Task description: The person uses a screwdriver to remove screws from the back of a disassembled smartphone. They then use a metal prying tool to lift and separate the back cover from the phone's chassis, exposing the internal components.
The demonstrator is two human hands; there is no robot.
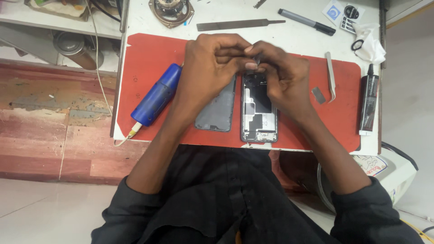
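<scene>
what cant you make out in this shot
Head view:
- Small part pinched between left hand and right hand: fingers cover it, blurred.
- Top of the opened phone: hidden under the hands.
- Grey back cover: upper end behind the left hand.

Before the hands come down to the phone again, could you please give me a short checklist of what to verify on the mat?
1. Opened phone lies flat on the red mat: ok.
2. Removed back panel lies beside it, apart from the blue tool: ok.
3. Small part pinched between left hand and right hand: cannot tell what it is; blurred.
4. Tweezers within the right hand's reach on the mat: ok.
5. Small metal plate loose near the tweezers: ok, visible.
</scene>
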